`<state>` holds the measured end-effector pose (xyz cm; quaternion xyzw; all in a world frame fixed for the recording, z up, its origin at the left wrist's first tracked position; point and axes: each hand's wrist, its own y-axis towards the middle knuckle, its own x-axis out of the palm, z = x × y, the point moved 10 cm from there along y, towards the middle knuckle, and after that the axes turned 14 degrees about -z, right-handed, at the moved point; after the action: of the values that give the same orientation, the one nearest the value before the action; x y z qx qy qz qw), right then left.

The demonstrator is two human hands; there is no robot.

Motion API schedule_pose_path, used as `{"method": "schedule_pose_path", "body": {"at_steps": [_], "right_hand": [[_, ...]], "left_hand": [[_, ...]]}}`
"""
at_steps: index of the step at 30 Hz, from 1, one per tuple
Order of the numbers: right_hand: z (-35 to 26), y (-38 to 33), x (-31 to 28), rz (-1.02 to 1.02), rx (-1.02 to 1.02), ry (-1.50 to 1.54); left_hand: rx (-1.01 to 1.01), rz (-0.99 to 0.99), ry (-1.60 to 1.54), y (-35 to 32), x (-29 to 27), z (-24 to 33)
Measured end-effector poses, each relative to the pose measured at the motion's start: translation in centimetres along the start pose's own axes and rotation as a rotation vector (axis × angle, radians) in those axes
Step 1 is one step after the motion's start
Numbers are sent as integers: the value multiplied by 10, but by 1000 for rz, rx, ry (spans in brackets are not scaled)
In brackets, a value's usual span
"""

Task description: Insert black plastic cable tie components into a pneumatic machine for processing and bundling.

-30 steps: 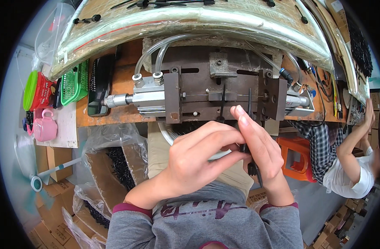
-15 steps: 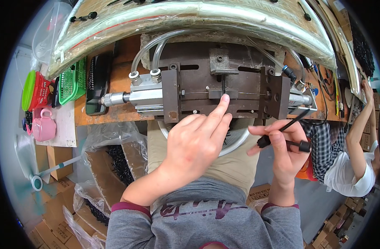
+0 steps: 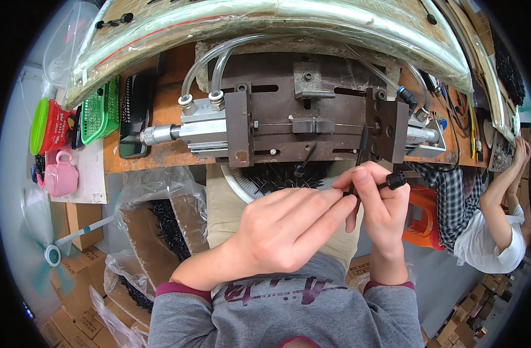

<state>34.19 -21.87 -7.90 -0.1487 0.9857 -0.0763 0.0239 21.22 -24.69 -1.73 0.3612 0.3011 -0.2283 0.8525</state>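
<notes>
My right hand (image 3: pixel 378 200) is closed round slim black plastic parts. One shows a ribbed black knob (image 3: pixel 396 180) past the fingers, and a thin black rod (image 3: pixel 363 144) sticks up toward the fixture. The fingers of my left hand (image 3: pixel 291 226) are drawn together, their tips meeting the right fingers at the black parts; what they pinch is hidden. Ahead of both hands lies a dark metal fixture (image 3: pixel 277 107) with a small split block (image 3: pixel 313 126) at its middle. Below its front edge, a loose black part (image 3: pixel 303 163) is over a basket of black pieces (image 3: pixel 277 178).
Silver air cylinders (image 3: pixel 203 130) with clear hoses flank the fixture. A plastic-covered shelf (image 3: pixel 271 23) curves across the back. Left are a green basket (image 3: pixel 100 113), a black tray (image 3: pixel 139 116) and a pink cup (image 3: pixel 62 175). At the right sits another person (image 3: pixel 488 243).
My left hand has drawn back from the fixture's middle block to meet my right hand. The black part from the block now appears below the fixture's front edge. The right hand's rod has turned upright.
</notes>
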Motion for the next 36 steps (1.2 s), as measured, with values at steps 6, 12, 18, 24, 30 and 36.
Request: {"method": "schedule_pose_path", "body": {"at_steps": [6,12,18,24,30,36], "right_hand": [[-5,1,-6,42,-92,22],[-19,-8,-29,21,-289,27],[-36,-11,-22,22,-370,126],[-38,-13,-29,37,-376,132],[-52,-18,-26,27,-526,-42],[-65,-24,-1,149,-579,-746]], "left_hand": [[-84,-8,70,-6,-5,-11],[-159,-138,312,-2,9,-27],[-196,-272,275,7,18,-27],[-198,-250,383,5,18,-26],[-297,-309,403,8,18,-34],[-287,-266,365,6,16,-36]]}}
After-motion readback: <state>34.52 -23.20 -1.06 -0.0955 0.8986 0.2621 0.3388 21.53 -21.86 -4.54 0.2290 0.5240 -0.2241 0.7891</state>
